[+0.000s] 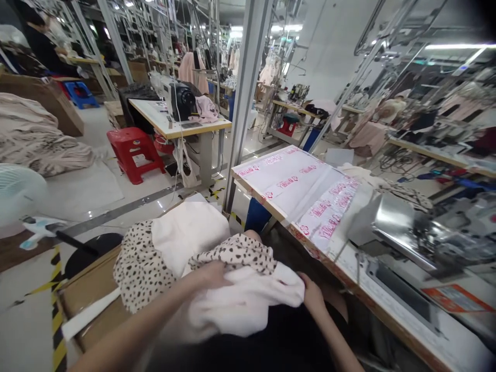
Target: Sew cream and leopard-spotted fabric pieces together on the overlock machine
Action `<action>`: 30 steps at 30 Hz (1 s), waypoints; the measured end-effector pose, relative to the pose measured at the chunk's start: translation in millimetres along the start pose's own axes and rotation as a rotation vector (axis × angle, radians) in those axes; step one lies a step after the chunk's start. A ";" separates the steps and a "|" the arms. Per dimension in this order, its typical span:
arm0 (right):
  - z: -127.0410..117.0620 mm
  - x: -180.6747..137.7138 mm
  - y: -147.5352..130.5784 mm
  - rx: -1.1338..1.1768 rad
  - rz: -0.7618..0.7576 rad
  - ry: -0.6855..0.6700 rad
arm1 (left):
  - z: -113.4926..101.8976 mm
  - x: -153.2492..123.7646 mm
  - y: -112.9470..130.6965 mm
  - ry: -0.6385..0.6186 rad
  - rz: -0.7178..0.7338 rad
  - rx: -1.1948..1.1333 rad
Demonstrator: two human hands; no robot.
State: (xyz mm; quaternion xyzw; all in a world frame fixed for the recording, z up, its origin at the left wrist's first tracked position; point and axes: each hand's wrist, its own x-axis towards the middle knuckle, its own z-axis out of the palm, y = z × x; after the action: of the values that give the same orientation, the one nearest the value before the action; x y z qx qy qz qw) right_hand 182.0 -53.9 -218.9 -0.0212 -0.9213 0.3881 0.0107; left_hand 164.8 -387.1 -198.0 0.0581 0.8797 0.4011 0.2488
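Observation:
A white garment piece (240,302) with black-spotted cream fabric (248,250) along its upper part lies bunched across my lap. My left hand (215,275) grips it near the middle, with the fingers partly hidden in the folds. At the right end of the cloth, my right hand (311,293) pinches its edge. Beyond my left hand, more white fabric (189,227) and a spotted piece (143,266) are heaped on a cardboard box (89,281).
A sewing machine (406,232) stands on the worktable (279,181) to my right. Behind the box rises a metal post (244,98). A red stool (134,152) and another machine table (174,116) are ahead. A white fan (21,196) stands left; a person (46,46) sits farther back.

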 end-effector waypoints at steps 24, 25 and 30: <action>-81.2 4.2 -86.1 -0.223 -0.757 -0.388 | -132.7 -62.9 -62.5 0.417 -0.201 -0.974; -78.8 -1.1 -65.1 -0.328 -0.634 -0.448 | -122.6 -64.6 -71.8 0.421 -0.241 -0.992; -52.1 -34.1 -26.9 -0.384 -0.234 -0.572 | -64.9 -63.3 -103.1 0.427 -0.343 -0.986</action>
State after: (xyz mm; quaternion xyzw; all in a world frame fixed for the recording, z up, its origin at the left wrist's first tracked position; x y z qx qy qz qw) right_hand 217.1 -37.1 -163.4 0.1920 -0.9394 0.1943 -0.2072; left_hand 198.4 -519.4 -213.0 -0.2913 0.6157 0.7215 0.1246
